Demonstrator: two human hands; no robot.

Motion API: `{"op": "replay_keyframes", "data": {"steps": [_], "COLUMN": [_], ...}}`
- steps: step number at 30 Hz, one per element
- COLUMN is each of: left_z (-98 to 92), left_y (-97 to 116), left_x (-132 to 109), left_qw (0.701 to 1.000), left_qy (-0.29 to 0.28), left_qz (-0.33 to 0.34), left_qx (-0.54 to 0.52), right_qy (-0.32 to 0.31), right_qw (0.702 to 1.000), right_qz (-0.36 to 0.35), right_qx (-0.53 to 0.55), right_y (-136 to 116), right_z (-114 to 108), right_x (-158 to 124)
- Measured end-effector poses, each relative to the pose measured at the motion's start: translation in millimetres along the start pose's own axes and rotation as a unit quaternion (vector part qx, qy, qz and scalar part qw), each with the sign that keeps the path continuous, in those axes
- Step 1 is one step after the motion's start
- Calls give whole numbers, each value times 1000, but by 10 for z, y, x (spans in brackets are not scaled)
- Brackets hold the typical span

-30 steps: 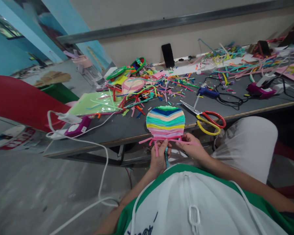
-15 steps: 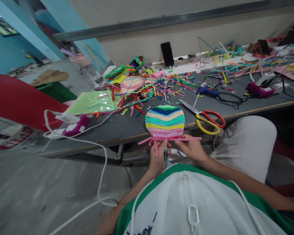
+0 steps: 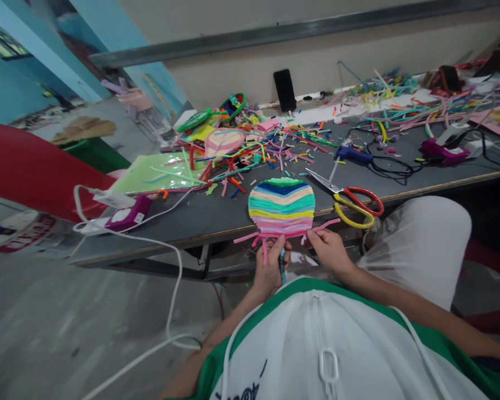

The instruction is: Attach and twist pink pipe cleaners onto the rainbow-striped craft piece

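A round craft piece (image 3: 281,205) of striped pipe cleaners, green and blue at the top down to yellow and pink, is held upright at the table's front edge. Along its lower edge runs a pink pipe cleaner (image 3: 246,238) whose loose ends stick out on both sides. My left hand (image 3: 269,265) is closed on the bottom of the disc, thumb in front; a teal fuzzy stem (image 3: 282,268) hangs by its fingers. At the lower right rim, my right hand (image 3: 330,249) pinches the pink pipe cleaner. Scissors (image 3: 356,205) with red and yellow handles lie just right of the disc.
Cut pipe cleaners (image 3: 233,161) are heaped across the grey table (image 3: 191,222). A blue glue gun (image 3: 354,155) with a black cord lies behind the scissors. A phone (image 3: 284,90) leans on the wall. Purple power adapters (image 3: 129,215) and a white cable (image 3: 178,278) are at the left.
My right hand has shifted slightly up, and the right end of the pink pipe cleaner now slants upward instead of lying level. My left hand and the disc have hardly moved.
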State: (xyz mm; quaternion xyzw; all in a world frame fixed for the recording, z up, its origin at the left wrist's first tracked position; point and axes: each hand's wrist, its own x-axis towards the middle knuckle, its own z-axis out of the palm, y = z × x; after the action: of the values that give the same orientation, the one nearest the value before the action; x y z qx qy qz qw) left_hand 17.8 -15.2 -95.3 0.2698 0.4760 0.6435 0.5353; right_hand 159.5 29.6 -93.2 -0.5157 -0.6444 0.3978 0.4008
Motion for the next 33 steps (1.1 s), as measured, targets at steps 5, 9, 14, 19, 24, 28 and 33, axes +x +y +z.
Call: {"op": "replay_keyframes", "data": {"steps": [5,9,14,19,24,28,33], "left_z": [2,1,-12,-36,-25,-6,7], "left_y": [3,11,10,16,42,51,66], "left_x": [-3,-7,1,42,98,109,87], "left_qw": [1000,1000,998,993,985,985,989], "left_qy": [-4,-7,-22,-58,-81,-66,-58], "left_qz": [-14,-23,-59,-97,-147,-159,-133], "left_qx": [-7,-7,-18,-28,-24,-2,28], "right_qy": [-14,-22,-29,-26,-31,-32,-31], "right_qw": [997,989,984,988,986,987,982], "right_qz": [42,58,65,52,56,56,64], "right_qx": [63,134,164,144,152,150,172], "right_y": [-10,25,62,53,17,17,38], "right_z": [10,38,57,39,31,39,45], "right_x": [-6,-21,-18,-5,-8,-9,-4]}}
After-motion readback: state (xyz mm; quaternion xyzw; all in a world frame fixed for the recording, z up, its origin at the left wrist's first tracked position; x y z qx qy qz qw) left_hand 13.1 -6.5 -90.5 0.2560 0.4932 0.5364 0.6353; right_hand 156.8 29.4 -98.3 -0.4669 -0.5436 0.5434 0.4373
